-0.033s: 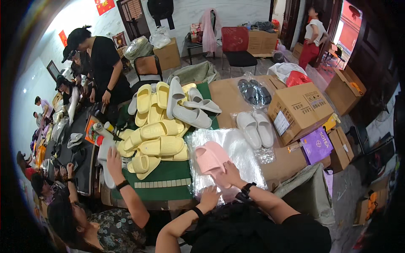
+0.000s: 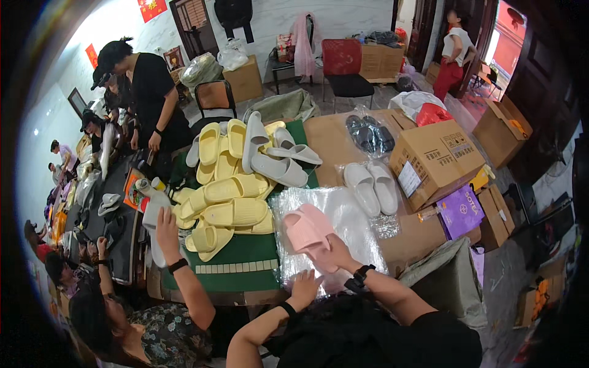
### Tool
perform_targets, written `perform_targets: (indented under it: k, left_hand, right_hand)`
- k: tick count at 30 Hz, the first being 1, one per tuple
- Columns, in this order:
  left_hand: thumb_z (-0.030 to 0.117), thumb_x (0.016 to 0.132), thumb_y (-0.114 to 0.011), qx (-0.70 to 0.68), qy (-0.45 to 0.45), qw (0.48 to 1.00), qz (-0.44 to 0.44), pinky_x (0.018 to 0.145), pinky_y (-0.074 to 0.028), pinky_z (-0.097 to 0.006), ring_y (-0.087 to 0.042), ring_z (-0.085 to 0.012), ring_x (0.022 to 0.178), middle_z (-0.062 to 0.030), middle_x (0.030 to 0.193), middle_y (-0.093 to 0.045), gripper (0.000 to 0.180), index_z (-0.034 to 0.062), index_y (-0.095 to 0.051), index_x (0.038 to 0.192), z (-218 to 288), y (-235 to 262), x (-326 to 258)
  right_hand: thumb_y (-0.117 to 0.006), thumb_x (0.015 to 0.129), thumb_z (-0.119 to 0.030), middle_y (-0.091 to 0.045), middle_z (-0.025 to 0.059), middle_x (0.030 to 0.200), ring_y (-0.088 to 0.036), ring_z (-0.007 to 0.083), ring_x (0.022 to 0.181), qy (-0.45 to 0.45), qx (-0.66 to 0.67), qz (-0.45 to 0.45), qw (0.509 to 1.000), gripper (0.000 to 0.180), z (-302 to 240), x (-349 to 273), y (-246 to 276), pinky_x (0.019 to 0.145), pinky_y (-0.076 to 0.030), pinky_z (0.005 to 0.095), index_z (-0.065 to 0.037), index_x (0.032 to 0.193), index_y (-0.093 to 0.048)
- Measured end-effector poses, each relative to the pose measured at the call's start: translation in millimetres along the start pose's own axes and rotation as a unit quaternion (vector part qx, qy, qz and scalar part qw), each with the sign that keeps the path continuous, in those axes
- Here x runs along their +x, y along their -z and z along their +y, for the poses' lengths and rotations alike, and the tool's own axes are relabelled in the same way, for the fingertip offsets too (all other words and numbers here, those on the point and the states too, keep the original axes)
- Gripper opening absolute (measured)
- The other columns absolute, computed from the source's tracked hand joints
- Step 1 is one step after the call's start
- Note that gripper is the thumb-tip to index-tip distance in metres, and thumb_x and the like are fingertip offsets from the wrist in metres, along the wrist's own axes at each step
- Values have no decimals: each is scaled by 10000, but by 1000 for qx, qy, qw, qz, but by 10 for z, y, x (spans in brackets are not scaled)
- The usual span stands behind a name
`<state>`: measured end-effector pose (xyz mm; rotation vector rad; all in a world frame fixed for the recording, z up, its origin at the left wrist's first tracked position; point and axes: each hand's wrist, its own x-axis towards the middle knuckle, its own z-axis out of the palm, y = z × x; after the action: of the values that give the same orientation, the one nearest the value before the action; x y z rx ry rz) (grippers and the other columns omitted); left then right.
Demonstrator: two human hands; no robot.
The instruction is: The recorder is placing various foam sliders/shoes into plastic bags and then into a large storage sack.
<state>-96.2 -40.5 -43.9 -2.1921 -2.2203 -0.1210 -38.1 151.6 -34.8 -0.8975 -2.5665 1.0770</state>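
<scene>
My right hand (image 2: 336,254) has its fingers wrapped round the heel end of a pair of pink slippers (image 2: 310,227). The slippers lie over a stack of clear plastic bags (image 2: 356,230) at the table's front edge. My left hand (image 2: 305,289) rests on the near edge of the bags, below the slippers, with its fingers stretched out and nothing in them that I can see. A heap of yellow slippers (image 2: 236,212) lies left of the bags on a green mat (image 2: 245,279). Grey slippers (image 2: 285,172) lie on the heap's far side.
White slippers (image 2: 371,187) on clear plastic and bagged black slippers (image 2: 370,136) lie to the right. Past them stand a cardboard box (image 2: 435,162) and a purple bag (image 2: 461,211). At my left, a co-worker's hand (image 2: 167,233) holds a grey slipper (image 2: 156,210). A row of small pale labels crosses the mat.
The pink slippers and my right hand have shifted very slightly. At left, the co-worker's grey slipper has moved up and turned a little. My left hand stays nearly in place.
</scene>
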Motion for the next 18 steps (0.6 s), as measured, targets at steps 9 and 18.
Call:
perform_targets:
  k: [9,18]
  left_hand:
    - [219,753,-541,-48,11,998,-29,845,-368,-413,-439,-293,1072,-172,1141,-495,437,108,-534,1175,7,67,103]
    - [265,798,-536,-29,29,987,-158,868,-362,-437,-429,-354,1128,-233,1218,-458,488,264,-457,1279,74,92,217]
  right_hand:
    - [-613,807,-118,-576,117,1001,-575,171,855,-199,481,5,854,497,209,-158,903,725,-475,272,11,1232,-391]
    - [-562,783,-35,-546,161,1111,-548,252,981,-163,271,134,939,428,611,-159,743,820,-437,346,13,1191,-439]
